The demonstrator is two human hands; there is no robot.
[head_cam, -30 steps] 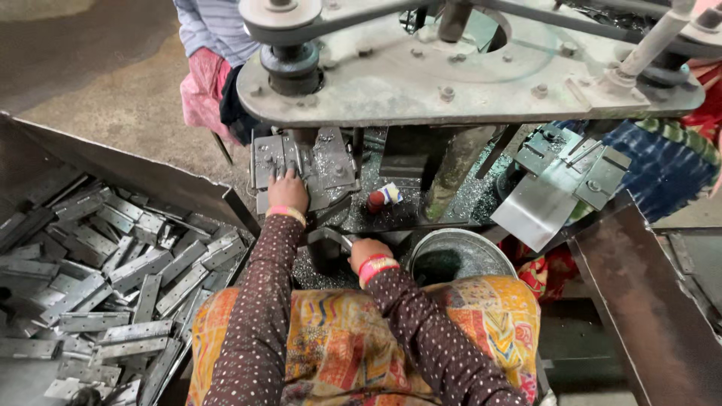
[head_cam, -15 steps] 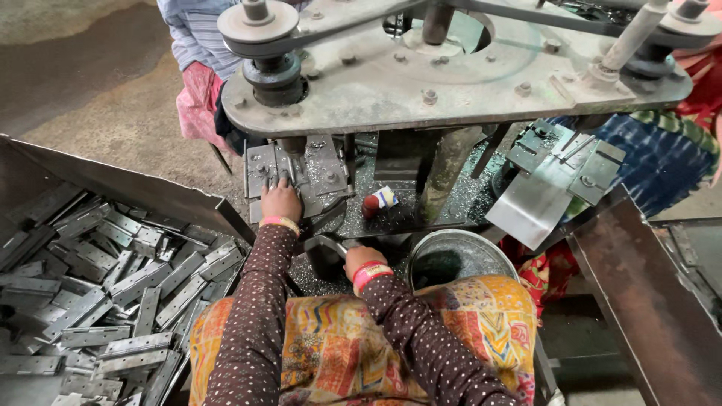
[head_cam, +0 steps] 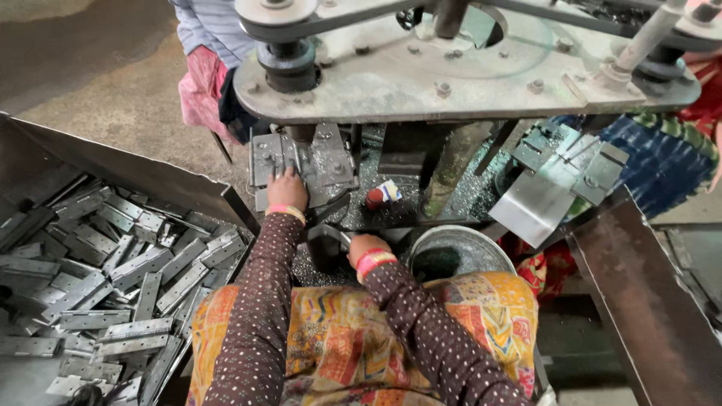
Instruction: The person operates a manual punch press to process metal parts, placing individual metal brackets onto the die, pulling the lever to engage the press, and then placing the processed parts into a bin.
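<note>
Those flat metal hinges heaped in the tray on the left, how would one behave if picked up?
The metal hinges look like plate steel, so probably stiff along each leaf and heavy for their size. Being jointed, one may swing open when lifted. Lying flat, they should slide, not roll.

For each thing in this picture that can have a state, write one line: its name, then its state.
Left hand: flat on a metal piece at the jig.
Right hand: low by the machine base, grip hidden.
Tray: heaped with loose hinges.
Steel bowl: upright, contents unclear.
Small bottle: lying on its side.
</note>
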